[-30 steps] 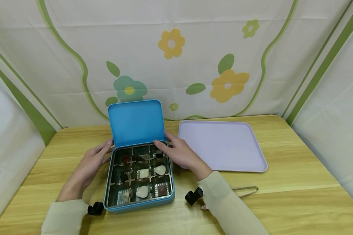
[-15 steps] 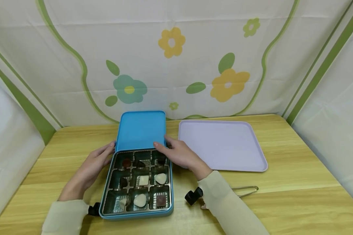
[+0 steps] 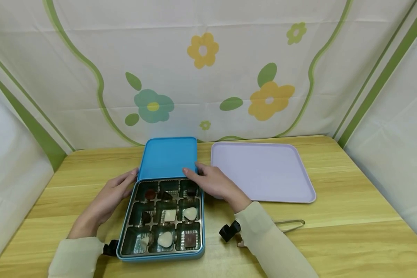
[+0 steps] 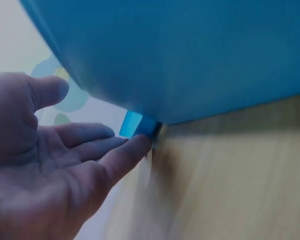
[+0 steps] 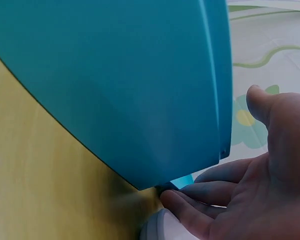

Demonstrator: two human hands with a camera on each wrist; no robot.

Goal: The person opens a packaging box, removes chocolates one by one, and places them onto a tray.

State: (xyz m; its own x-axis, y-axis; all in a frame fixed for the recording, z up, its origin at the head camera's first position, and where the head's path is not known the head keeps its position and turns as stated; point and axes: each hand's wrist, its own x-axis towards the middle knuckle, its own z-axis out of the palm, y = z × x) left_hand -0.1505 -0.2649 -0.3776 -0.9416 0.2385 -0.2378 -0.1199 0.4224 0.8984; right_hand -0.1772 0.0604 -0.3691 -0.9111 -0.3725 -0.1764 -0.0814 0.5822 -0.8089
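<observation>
A blue hinged tin (image 3: 166, 258) stands on the table with its lid (image 3: 168, 158) tipped far back behind it. Inside, a divided tray holds several chocolates, among them a white square (image 3: 170, 215), a white rounded piece (image 3: 165, 239) and a brown square (image 3: 190, 240). My left hand (image 3: 107, 197) is at the tin's back left corner, fingers extended and thumb apart. At the back right corner is my right hand (image 3: 217, 184), its fingers loosely extended behind the tin (image 5: 140, 90). Whether the fingertips touch the lid or tin is unclear.
A lilac tray (image 3: 260, 172) lies to the right, close to my right hand. Metal tongs (image 3: 292, 226) are partly hidden under my right sleeve (image 3: 267, 235). A flower-printed curtain (image 3: 201, 85) hangs at the table's back edge.
The lid has swung from leaning upright down backward, to a much flatter position. The tin's front has shifted slightly toward me. Both hands have stayed nearly in place.
</observation>
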